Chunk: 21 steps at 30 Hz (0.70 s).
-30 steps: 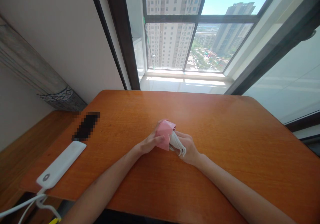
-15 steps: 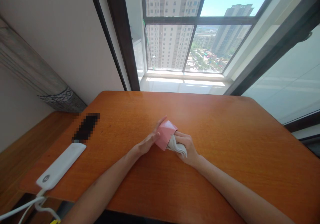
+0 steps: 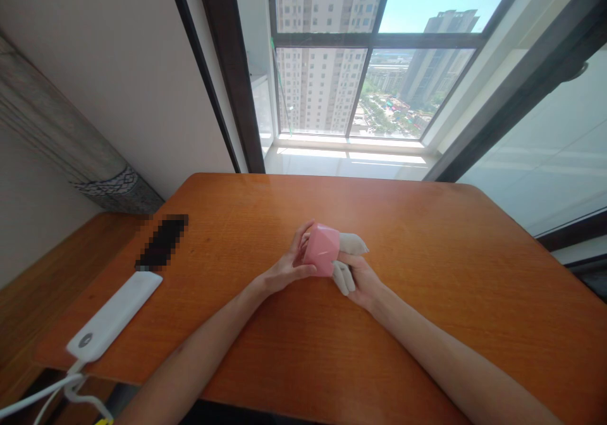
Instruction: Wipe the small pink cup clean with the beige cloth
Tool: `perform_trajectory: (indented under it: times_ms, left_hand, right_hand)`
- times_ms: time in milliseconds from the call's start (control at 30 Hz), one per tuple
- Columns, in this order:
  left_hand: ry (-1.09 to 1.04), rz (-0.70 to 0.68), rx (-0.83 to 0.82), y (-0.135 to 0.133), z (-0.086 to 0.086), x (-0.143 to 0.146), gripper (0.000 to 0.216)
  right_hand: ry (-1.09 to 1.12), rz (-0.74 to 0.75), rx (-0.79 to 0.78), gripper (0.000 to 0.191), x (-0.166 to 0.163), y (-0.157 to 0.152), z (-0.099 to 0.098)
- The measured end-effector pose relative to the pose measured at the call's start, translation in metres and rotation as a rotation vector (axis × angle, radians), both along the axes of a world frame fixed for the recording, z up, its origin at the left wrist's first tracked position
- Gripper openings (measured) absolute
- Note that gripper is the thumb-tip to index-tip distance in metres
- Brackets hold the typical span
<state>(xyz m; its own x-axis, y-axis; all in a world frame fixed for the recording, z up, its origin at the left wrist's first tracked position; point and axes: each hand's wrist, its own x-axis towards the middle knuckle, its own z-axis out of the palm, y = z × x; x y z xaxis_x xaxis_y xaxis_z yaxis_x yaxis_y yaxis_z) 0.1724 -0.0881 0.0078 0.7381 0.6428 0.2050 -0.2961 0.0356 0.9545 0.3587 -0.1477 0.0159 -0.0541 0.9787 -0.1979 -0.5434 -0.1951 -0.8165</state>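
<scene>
A small pink faceted cup [image 3: 323,251] is tilted above the middle of the table, its mouth turned to the right. My left hand [image 3: 289,267] is closed around it, thumb along the near side and fingers behind. A white cloth [image 3: 353,243] sticks out of the mouth in folds, with another fold [image 3: 344,277] hanging below. Against the cup's mouth, my right hand [image 3: 363,279] grips this cloth; its fingertips are hidden inside the cup and folds.
A white power strip [image 3: 114,316] with cables [image 3: 71,381] lies on the wooden table [image 3: 427,273] at the left. Beyond its end is a dark pixelated object [image 3: 164,241]. A window [image 3: 351,90] stands behind the table, and a curtain [image 3: 85,134] hangs at the left.
The pink cup has turned so that its side faces me more. The cloth now spreads out above and below my right fingers, which have shifted slightly at the mouth.
</scene>
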Motion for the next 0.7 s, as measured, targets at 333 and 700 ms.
perform_trajectory:
  times_ms: [333,700]
  left_hand:
    - [0.090,0.026,0.038,0.002,-0.002,-0.001,0.107]
    - [0.113,0.079,0.091,0.007,-0.012,-0.004,0.100]
  right_hand:
    - [-0.040,-0.020,0.033,0.038,0.000,-0.002,0.001]
    - [-0.598,-0.045,0.395,0.027,0.007,-0.008,0.001]
